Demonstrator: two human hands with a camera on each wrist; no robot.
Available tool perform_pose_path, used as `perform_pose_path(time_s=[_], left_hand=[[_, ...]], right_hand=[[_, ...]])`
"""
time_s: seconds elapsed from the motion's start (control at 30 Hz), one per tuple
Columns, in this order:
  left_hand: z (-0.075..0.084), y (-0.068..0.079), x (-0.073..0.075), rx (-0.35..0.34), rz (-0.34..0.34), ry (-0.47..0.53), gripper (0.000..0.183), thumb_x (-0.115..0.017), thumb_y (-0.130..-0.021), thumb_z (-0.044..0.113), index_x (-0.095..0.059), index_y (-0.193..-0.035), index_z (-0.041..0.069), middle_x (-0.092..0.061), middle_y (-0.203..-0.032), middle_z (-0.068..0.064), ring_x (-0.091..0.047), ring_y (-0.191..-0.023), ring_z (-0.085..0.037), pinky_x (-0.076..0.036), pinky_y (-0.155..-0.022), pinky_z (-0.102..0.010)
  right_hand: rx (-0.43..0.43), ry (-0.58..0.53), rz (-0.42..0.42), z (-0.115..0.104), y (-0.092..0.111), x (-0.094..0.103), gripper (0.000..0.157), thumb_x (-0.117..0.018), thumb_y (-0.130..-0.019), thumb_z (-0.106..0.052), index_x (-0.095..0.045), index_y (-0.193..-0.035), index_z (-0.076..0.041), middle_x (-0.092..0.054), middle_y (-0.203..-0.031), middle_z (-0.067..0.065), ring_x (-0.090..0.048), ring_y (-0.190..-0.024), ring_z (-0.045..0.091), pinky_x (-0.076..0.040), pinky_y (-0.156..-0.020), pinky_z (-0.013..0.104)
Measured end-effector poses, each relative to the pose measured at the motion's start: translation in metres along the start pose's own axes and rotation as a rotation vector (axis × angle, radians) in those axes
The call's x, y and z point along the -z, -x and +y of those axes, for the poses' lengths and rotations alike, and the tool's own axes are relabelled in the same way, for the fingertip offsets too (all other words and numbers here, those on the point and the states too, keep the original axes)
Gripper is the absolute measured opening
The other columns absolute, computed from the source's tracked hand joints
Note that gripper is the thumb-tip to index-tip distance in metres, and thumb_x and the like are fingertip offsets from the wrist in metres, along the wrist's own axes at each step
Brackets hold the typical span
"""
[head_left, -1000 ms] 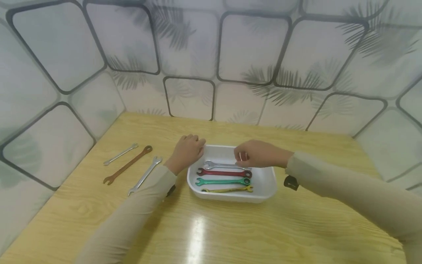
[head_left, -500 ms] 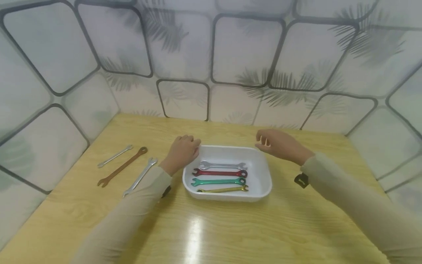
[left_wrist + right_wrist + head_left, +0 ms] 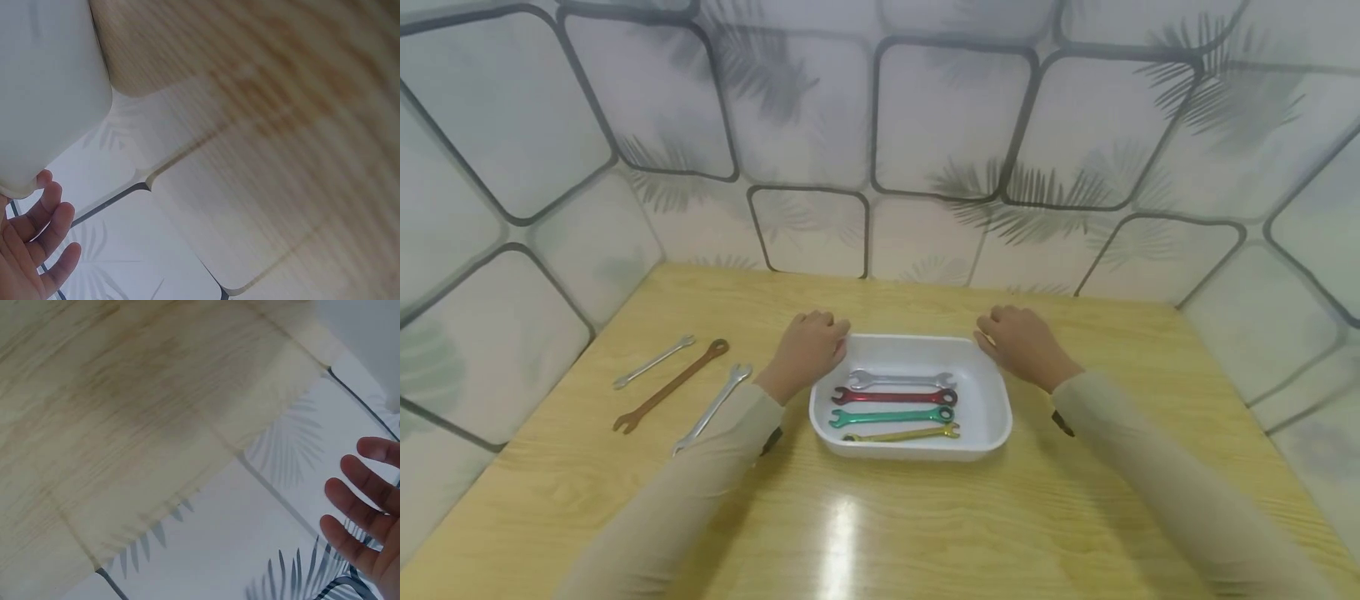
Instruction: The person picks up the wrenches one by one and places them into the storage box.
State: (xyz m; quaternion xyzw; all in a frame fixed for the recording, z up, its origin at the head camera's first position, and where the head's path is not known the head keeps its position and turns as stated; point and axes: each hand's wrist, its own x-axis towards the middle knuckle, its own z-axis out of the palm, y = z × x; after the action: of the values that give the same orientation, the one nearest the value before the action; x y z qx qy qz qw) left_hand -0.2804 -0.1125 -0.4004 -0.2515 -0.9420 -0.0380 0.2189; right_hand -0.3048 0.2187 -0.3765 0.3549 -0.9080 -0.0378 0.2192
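Observation:
A white plastic tray [image 3: 992, 417] stands mid-table in the head view. Inside, lying roughly parallel from back to front, are a silver wrench [image 3: 902, 381], a red wrench [image 3: 895, 397], a green wrench [image 3: 891, 416] and a yellow wrench [image 3: 902, 434]. My left hand [image 3: 803, 354] holds the tray's back left corner; in the left wrist view its fingers [image 3: 59, 219] curl under the rim. My right hand [image 3: 1024, 346] is at the back right corner, holding no wrench. Its loosely bent fingers [image 3: 356, 497] show in the right wrist view; its thumb is hidden there.
Left of the tray, a small silver wrench [image 3: 655, 362], a brown wrench [image 3: 672, 386] and a larger silver wrench [image 3: 713, 408] lie slanted on the wooden table [image 3: 925, 533]. A patterned wall [image 3: 940, 242] rises behind the table.
My right hand has left the silver wrench in the tray, lifted out to the right, then come down beside the back right corner. My left hand keeps its place on the tray.

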Motion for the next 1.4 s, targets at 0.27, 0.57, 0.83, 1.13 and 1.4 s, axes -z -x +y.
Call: perform_pose_path(time_s=[0.27, 0.57, 0.83, 1.13, 1.4], left_hand=[[0.001, 0.003, 0.001, -0.015, 0.028, -0.014, 0.009, -0.059, -0.084, 0.016, -0.062, -0.089, 0.009, -0.058, -0.071, -0.008, -0.055, -0.068, -0.023, -0.05, -0.067, -0.037], [0.003, 0.005, 0.002, -0.001, 0.0, -0.001, 0.01, -0.058, -0.086, 0.017, -0.062, -0.092, 0.009, -0.059, -0.074, -0.008, -0.055, -0.069, -0.023, -0.049, -0.068, -0.037], [0.005, 0.005, 0.002, 0.001, -0.005, 0.013, 0.01, -0.058, -0.086, 0.016, -0.062, -0.092, 0.009, -0.059, -0.074, -0.008, -0.054, -0.069, -0.023, -0.049, -0.068, -0.037], [0.003, 0.005, 0.003, 0.019, -0.038, 0.017, 0.011, -0.057, -0.087, 0.017, -0.062, -0.094, 0.009, -0.06, -0.077, -0.008, -0.055, -0.073, -0.024, -0.05, -0.073, -0.038], [0.002, 0.002, 0.005, 0.015, -0.052, -0.002, 0.011, -0.057, -0.087, 0.018, -0.062, -0.093, 0.01, -0.059, -0.076, -0.008, -0.055, -0.072, -0.023, -0.05, -0.073, -0.039]], right_hand=[[0.014, -0.005, -0.073, -0.001, -0.001, -0.011, 0.02, -0.055, -0.091, -0.024, -0.063, -0.095, -0.006, -0.06, -0.081, 0.011, -0.055, -0.071, 0.024, -0.049, -0.064, 0.038], [0.146, 0.043, -0.028, 0.003, -0.006, -0.015, 0.015, -0.053, -0.09, -0.022, -0.059, -0.083, -0.009, -0.054, -0.074, 0.006, -0.05, -0.067, 0.022, -0.042, -0.062, 0.035], [0.266, 0.096, -0.012, 0.003, -0.007, -0.018, 0.012, -0.054, -0.089, -0.019, -0.057, -0.081, -0.01, -0.05, -0.071, 0.003, -0.043, -0.063, 0.018, -0.037, -0.057, 0.03], [0.291, 0.074, 0.004, 0.0, -0.009, -0.018, 0.012, -0.053, -0.089, -0.017, -0.054, -0.078, -0.012, -0.046, -0.068, 0.0, -0.039, -0.063, 0.015, -0.037, -0.057, 0.028], [0.253, 0.079, -0.029, -0.003, -0.011, -0.017, 0.014, -0.054, -0.089, -0.019, -0.055, -0.077, -0.013, -0.047, -0.068, 0.0, -0.04, -0.064, 0.015, -0.038, -0.058, 0.028]])
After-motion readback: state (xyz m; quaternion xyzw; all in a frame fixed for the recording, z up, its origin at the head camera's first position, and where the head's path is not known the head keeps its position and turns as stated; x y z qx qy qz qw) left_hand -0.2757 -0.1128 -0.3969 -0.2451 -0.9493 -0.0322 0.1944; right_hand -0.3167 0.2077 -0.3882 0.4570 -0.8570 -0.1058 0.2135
